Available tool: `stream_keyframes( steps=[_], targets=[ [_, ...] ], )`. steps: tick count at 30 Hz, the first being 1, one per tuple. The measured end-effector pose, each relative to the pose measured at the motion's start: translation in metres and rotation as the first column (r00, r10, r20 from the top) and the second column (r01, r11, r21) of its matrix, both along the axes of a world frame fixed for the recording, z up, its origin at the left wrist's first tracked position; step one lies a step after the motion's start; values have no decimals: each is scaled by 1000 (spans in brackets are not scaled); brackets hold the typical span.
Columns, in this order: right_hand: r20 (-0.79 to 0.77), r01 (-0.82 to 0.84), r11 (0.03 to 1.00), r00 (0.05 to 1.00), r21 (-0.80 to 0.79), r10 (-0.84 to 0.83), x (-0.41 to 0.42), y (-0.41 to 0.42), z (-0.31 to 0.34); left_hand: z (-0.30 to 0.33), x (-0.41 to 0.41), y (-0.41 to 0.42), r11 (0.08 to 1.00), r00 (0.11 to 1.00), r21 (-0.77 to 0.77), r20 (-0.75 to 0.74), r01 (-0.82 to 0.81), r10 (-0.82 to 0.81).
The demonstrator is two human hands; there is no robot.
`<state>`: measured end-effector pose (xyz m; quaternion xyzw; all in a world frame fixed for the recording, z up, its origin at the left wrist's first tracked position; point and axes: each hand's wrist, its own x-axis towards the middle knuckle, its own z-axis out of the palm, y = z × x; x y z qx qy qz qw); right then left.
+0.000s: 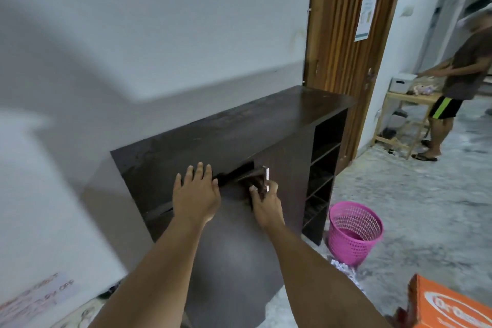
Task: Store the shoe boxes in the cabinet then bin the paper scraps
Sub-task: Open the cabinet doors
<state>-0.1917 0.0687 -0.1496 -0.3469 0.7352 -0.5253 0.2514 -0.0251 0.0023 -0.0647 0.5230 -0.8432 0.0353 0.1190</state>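
Observation:
A dark brown cabinet [239, 125] stands against the white wall. My left hand [195, 192] lies flat with straight fingers on the top edge of its left door [234, 253], which stands partly open towards me. My right hand [265, 201] curls its fingers round the silver handle [266, 177] of the right door, which is slightly ajar. An orange shoe box [452, 303] shows at the bottom right corner. Crumpled paper scraps [346, 271] lie on the floor beside a pink mesh bin [352, 231].
Open shelves [323, 168] fill the cabinet's right end. A wooden door [351, 42] stands behind it. Another person [452, 82] stands by a wooden table [407, 104] at the far right. Grey floor stretches between bin and person.

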Motion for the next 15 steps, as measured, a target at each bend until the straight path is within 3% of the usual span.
stream_keyframes(
  steps=[4,8,12,15],
  targets=[
    [-28,32,998,999,-45,-33,15,83,-1,3,16,50,996,999,82,15,31,-32],
    [-125,90,996,988,16,-87,38,172,-8,1,42,126,961,999,274,-33,28,-20],
    [-477,29,991,878,133,39,84,254,-5,6,64,185,932,980,360,-174,-28,97],
    [-571,-153,971,787,185,233,123,281,-2,13,84,207,885,970,459,-171,-78,175]
  ],
)
